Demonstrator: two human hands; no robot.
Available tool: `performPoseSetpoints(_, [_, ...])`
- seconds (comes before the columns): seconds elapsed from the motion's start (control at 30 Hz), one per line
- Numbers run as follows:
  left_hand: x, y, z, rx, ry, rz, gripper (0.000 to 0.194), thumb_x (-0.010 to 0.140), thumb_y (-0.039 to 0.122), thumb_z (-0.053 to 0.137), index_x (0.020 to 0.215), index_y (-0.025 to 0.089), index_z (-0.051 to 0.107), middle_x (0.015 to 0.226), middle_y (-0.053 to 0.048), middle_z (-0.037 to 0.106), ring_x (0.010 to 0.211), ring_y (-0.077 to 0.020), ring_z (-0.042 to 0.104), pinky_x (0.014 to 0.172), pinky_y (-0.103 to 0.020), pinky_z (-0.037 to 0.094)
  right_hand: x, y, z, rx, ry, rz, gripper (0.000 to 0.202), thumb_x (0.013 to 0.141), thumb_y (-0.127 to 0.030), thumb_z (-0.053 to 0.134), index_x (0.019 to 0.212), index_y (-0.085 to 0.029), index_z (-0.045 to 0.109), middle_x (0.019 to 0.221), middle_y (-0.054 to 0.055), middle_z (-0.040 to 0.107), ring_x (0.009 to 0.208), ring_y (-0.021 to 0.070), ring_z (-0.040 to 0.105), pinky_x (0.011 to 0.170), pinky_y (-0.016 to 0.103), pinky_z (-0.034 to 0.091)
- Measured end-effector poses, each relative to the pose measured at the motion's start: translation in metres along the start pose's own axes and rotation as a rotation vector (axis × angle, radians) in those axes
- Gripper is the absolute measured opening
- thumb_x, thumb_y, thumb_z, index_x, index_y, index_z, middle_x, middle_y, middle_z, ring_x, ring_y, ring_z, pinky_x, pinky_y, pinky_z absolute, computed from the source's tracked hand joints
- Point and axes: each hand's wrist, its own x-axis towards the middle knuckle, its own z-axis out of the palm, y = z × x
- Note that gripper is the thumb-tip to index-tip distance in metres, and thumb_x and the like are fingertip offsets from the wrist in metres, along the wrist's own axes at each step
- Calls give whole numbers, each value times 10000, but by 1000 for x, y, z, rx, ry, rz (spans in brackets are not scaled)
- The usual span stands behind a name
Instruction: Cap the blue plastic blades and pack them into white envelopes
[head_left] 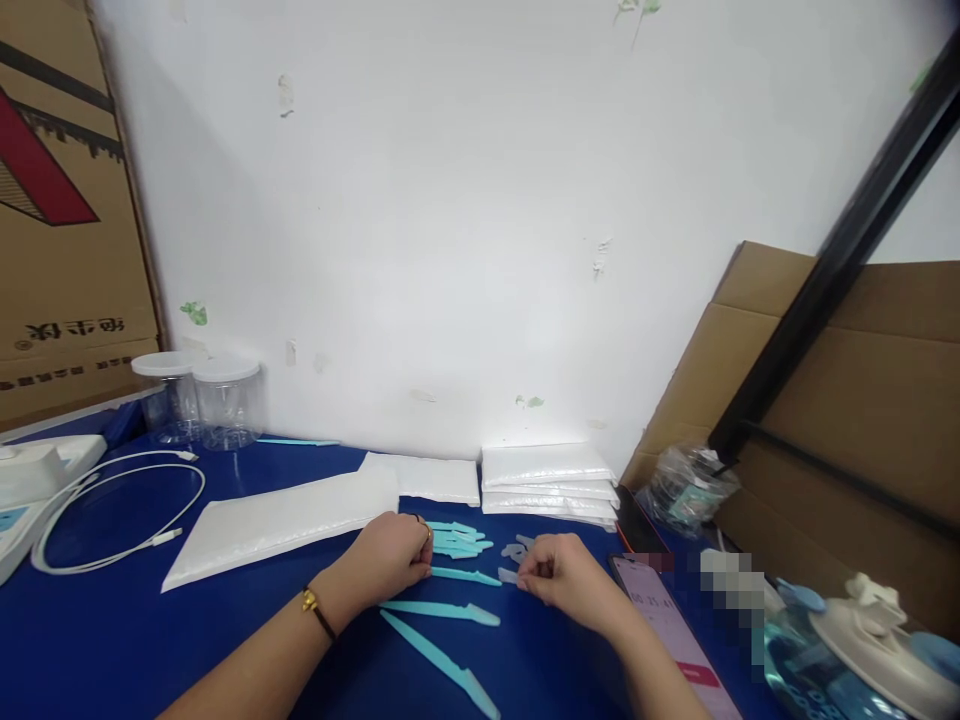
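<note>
My left hand is closed around the handle of a teal eyebrow razor, whose head points right. Facing that head is a small translucent blade cap, pinched between the fingertips of my right hand. Cap and razor head are very close; I cannot tell whether they touch. Several teal eyebrow razors lie bunched just beyond my left hand, beside a few loose translucent caps. Nearer to me lie two more razors, one nearly level and one slanting, with pale covers over their heads.
White padded mailers lie behind, one long, one flat, others stacked. A phone and a blue-tinted bottle are right. Clear jars, a white cable and a carton are left.
</note>
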Motion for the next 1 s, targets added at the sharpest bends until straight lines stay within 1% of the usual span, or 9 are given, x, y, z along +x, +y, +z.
performPoseSetpoints(0.13, [-1, -1, -3, 3, -20, -5, 79, 696, 238, 568, 692, 230, 646, 746, 13, 664, 679, -154, 562, 584, -239, 351, 0, 1, 4, 48, -39, 60, 77, 678, -167, 628, 611, -169, 666, 564, 1, 631, 508, 126, 554, 462, 197, 353])
performPoseSetpoints(0.27, [0, -3, -1, 6, -16, 4, 85, 698, 226, 561, 686, 228, 646, 746, 13, 664, 669, -151, 559, 575, -238, 342, 3, 4, 8, 16, -31, 57, 96, 664, -132, 610, 607, -170, 677, 566, 4, 638, 519, 126, 554, 470, 195, 351])
performPoseSetpoints(0.4, [0, -1, 0, 2, -27, 12, 81, 704, 242, 573, 695, 231, 653, 740, 19, 661, 667, -149, 560, 581, -239, 351, 5, -1, 14, 48, -38, 26, 92, 685, -153, 620, 627, -174, 687, 601, 4, 643, 546, 124, 563, 488, 191, 362])
performPoseSetpoints(0.5, [-2, 5, -2, -73, -82, 34, 72, 700, 255, 594, 695, 235, 663, 703, 30, 662, 637, -138, 559, 555, -229, 343, 4, -8, 18, 85, -53, -28, 78, 689, -167, 642, 629, -179, 691, 645, 0, 640, 577, 119, 568, 511, 187, 377])
performPoseSetpoints(0.6, [-4, 7, -4, -134, -161, 47, 77, 692, 308, 637, 704, 242, 673, 667, 40, 658, 603, -130, 562, 527, -223, 331, 2, -11, 15, 109, -95, -21, 66, 691, -187, 657, 640, -182, 698, 634, -6, 624, 562, 113, 557, 501, 184, 371])
performPoseSetpoints(0.67, [-3, 4, -4, -119, -125, 42, 134, 687, 369, 665, 736, 245, 675, 716, 35, 664, 637, -137, 574, 541, -227, 339, 1, -8, 8, 88, -60, -7, 78, 713, -198, 641, 663, -183, 698, 650, -2, 624, 572, 114, 553, 508, 187, 369])
performPoseSetpoints(0.8, [5, -12, -1, 34, 100, 48, 128, 736, 315, 642, 845, 254, 667, 905, 2, 662, 855, -186, 585, 703, -261, 378, 1, 4, -2, -44, 70, -10, 108, 718, -138, 592, 684, -181, 685, 703, 7, 613, 600, 116, 544, 540, 195, 374])
performPoseSetpoints(0.9, [9, -20, 2, 92, 102, 66, 96, 768, 290, 614, 840, 254, 665, 882, 1, 671, 856, -191, 588, 726, -275, 370, 3, 8, 2, -86, 64, -40, 105, 669, -114, 624, 719, -188, 681, 728, 5, 608, 614, 117, 545, 552, 192, 381])
performPoseSetpoints(1.0, [9, -20, 2, 145, 104, 121, 100, 810, 272, 563, 792, 244, 656, 822, 10, 677, 772, -167, 594, 699, -275, 352, 6, 5, 11, -117, 45, -99, 108, 686, -106, 593, 682, -188, 663, 695, 2, 599, 607, 116, 542, 544, 188, 372])
